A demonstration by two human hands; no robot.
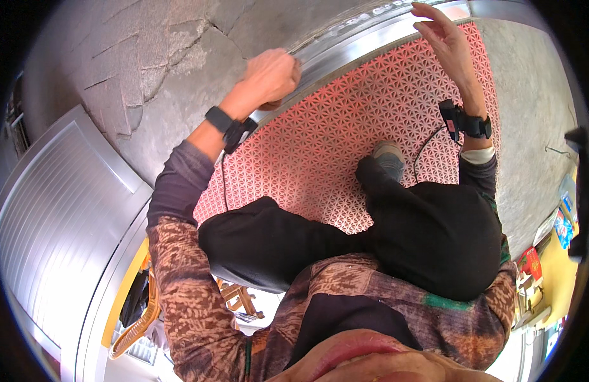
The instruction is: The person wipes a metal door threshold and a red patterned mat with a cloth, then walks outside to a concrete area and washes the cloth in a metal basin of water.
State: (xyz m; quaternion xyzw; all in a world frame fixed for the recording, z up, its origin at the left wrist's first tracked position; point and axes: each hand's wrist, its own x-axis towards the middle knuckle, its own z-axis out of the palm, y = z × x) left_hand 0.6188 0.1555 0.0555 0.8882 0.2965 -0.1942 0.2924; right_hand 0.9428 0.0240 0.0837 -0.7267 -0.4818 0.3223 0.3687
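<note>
My left hand (271,76) is curled into a loose fist over the metal door sill (318,64), slightly blurred. Nothing shows in it, though its palm side is hidden. To the upper right, my right hand (445,43) is raised, palm inward, with thumb and fingers apart and nothing between them. It is in front of the far corner of a red plastic lattice mat (332,124) and the sill. Each wrist wears a black strapped device, the left one (239,135) and the right one (459,122), with a thin cable running down from it.
A ribbed metal door panel (60,205) stands at the left. Cracked concrete (179,62) lies beyond the sill. My shoe (391,155) rests on the mat. Behind me are a wicker or cane piece (139,329), a wooden stool (239,298), and a yellow surface (557,281) with packets at right.
</note>
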